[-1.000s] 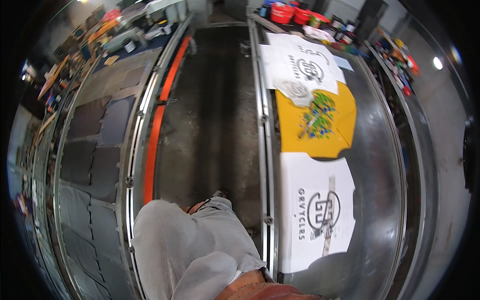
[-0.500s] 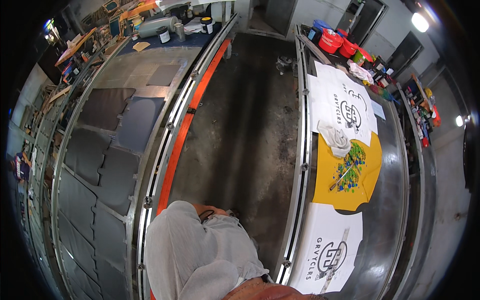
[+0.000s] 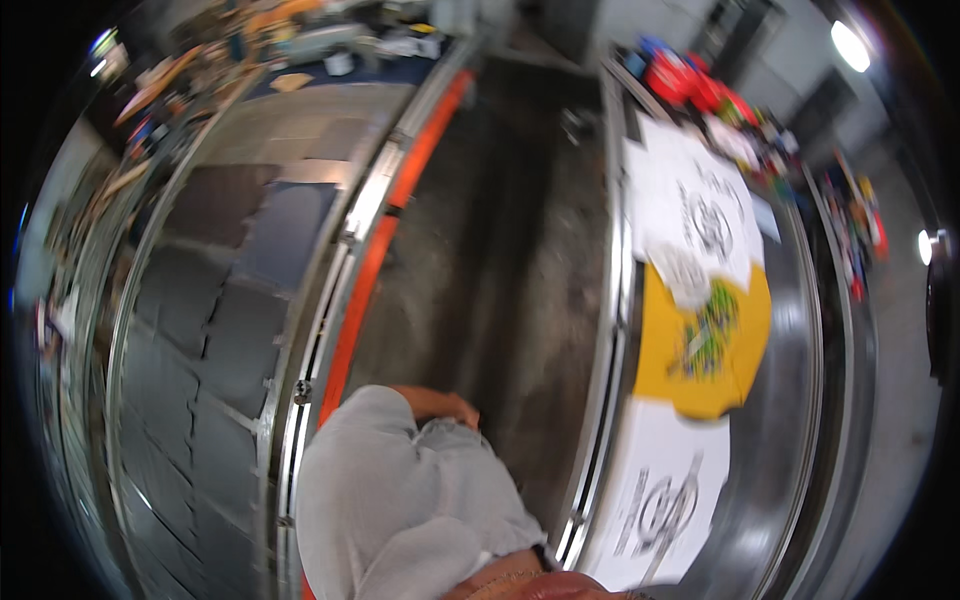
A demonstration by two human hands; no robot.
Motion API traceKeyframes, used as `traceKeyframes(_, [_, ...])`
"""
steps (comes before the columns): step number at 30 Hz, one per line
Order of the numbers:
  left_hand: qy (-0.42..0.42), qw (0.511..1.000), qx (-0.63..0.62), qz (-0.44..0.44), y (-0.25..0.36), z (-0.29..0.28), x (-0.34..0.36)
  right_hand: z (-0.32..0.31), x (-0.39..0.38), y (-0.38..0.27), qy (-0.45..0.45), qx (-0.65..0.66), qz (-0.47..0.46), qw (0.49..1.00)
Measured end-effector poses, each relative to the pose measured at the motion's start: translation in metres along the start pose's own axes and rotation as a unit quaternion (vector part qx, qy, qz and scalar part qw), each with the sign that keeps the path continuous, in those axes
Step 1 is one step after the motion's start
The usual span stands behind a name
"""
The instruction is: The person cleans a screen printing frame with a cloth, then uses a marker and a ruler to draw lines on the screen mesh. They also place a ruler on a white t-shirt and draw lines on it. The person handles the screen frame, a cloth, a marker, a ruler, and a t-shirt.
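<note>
My left hand (image 3: 463, 411) hangs low in front of my grey shirt (image 3: 400, 490), over the dark aisle floor. Motion smears its fingers, so I cannot make out their pose or anything in them. My right hand is out of view. On the long table to the right lies a yellow garment piece (image 3: 750, 330) with a green and blue splattered print (image 3: 709, 333). A crumpled whitish cloth (image 3: 678, 275) rests over its far left edge. White printed sheets lie beyond it (image 3: 660, 160) and nearer to me (image 3: 625, 450). Neither table is touched by the visible hand.
Dark fabric pieces (image 3: 175, 310) cover the left table, whose metal rail (image 3: 335, 270) runs beside an orange strip (image 3: 365, 290). Another metal rail (image 3: 600, 400) borders the right table. Red tubs (image 3: 670, 78) stand at its far end. Jars and tools crowd the far left table end.
The whole view has shifted slightly and become blurred. My left forearm and hand show more, further out from the shirt. The table items appear to lie as before.
</note>
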State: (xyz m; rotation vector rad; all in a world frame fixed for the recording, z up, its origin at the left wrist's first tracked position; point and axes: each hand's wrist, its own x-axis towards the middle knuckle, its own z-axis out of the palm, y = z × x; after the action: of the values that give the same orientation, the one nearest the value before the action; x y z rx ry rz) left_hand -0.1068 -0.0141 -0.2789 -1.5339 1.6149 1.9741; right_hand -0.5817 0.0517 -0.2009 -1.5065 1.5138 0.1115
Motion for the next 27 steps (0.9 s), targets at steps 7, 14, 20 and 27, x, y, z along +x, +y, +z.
traceKeyframes(7, [0.126, 0.971, -0.003, 0.202, 0.2, -0.077, -0.085, -0.055, -0.081, -0.076, 0.231, 0.141, 0.042, 0.962])
traceKeyframes(14, [0.167, 0.926, 0.074, 0.331, 0.349, -0.016, -0.036, -0.146, -0.152, -0.094, 0.439, 0.651, 0.006, 0.619])
traceKeyframes(20, [0.17, 0.868, 0.229, 0.407, 0.448, 0.056, 0.088, -0.223, -0.189, -0.037, 0.535, 0.661, -0.142, 0.506])
traceKeyframes(27, [0.323, 0.896, 0.248, 0.175, 0.55, 0.132, 0.231, -0.28, -0.152, 0.104, 0.614, 0.449, -0.042, 0.648])
